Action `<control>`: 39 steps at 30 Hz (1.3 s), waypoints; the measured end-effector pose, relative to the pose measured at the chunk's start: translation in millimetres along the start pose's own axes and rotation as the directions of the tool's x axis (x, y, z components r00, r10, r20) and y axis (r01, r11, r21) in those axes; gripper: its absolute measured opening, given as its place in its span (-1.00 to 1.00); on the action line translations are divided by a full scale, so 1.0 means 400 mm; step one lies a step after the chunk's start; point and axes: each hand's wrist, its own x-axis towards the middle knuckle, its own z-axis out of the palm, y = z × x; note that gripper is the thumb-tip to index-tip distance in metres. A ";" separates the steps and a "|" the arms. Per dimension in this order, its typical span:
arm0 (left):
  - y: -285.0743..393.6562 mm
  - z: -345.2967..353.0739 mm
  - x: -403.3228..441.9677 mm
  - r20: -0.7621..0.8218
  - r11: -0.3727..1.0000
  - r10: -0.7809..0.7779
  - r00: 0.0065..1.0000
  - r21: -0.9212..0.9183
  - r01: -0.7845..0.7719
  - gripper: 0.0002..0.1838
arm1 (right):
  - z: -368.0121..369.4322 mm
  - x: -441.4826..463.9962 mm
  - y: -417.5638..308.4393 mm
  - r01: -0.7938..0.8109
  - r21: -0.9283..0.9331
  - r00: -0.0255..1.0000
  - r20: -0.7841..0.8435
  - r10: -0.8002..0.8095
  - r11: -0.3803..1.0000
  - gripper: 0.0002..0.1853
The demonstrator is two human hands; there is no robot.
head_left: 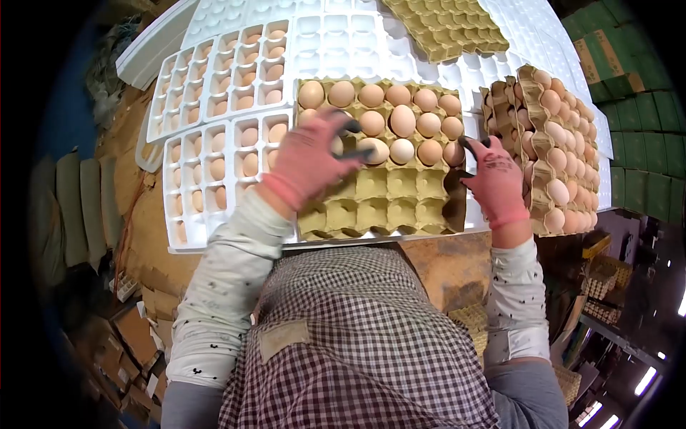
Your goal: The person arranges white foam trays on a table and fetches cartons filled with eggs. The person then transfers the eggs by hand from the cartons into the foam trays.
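In the middle lies a pulp egg tray (386, 184), its far rows filled with brown eggs (403, 121) and its two near rows bare. My left hand (312, 156), in a pink glove with dark fingertips, reaches over the tray's left side. Its thumb and fingers are apart and slightly blurred, with a partly hidden egg (337, 146) in the gap between them. By the right edge, my right hand (494, 174), gloved the same way, has its fingers parted beside the end egg (453, 154). Contact with that egg is unclear.
White compartment trays (171, 239) holding eggs stand on the left. Further white trays (339, 43) spread across the back, with another pulp tray (450, 28) on top. A stack of egg-filled pulp trays (550, 154) rises at right. Green boxes (643, 136) are piled beyond.
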 end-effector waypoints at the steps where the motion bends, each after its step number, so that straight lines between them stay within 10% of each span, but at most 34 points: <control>1: 0.046 0.020 0.009 0.113 0.966 0.006 0.994 0.256 -0.035 -0.40 | 0.000 0.010 0.007 0.008 -0.029 0.999 0.033 -0.007 1.000 -0.47; 2: 0.083 0.042 0.013 0.190 0.919 -0.058 0.980 0.394 -0.022 -0.38 | -0.001 0.023 0.011 0.023 -0.058 0.998 0.066 -0.019 0.998 -0.48; 8: 0.115 0.022 -0.135 -0.194 0.975 -0.209 0.958 -0.121 0.188 -0.41 | 0.023 0.029 -0.022 0.182 0.258 0.983 -0.032 -0.179 0.949 -0.37; 10: 0.146 -0.022 -0.246 -0.135 0.908 -0.385 0.913 -0.233 0.348 -0.39 | 0.006 0.010 -0.084 0.158 0.057 0.979 0.122 -0.164 0.986 -0.17; 14: 0.076 -0.022 -0.443 -0.403 0.841 -0.530 0.746 -0.141 0.522 -0.34 | 0.083 0.002 -0.072 0.120 0.082 0.991 -0.070 -0.115 0.989 -0.22; 18: 0.030 0.000 -0.455 -0.184 0.799 -0.505 0.843 0.270 0.537 -0.40 | 0.080 0.019 -0.041 0.135 0.396 0.987 -0.139 -0.086 0.908 -0.40; 24: -0.134 -0.101 -0.545 -0.706 0.715 -0.612 0.357 -0.300 0.632 -0.51 | -0.041 0.031 -0.200 0.318 0.666 0.945 -0.165 -0.283 0.675 -0.50; 29: -0.298 -0.095 -0.604 -0.580 0.673 -0.547 0.604 0.123 0.729 -0.44 | 0.004 0.027 -0.588 0.564 0.686 0.660 -0.039 -0.750 0.460 -0.44; 34: -0.304 -0.076 -0.610 -0.448 0.711 -0.593 0.669 0.099 0.696 -0.43 | 0.156 0.079 -0.850 0.814 0.372 0.475 0.016 -0.880 0.446 -0.48; 39: -0.275 -0.077 -0.576 -0.349 0.614 -0.631 0.692 0.320 0.721 -0.19 | 0.153 0.360 -0.726 0.616 0.593 0.767 -0.302 -0.566 0.518 -0.52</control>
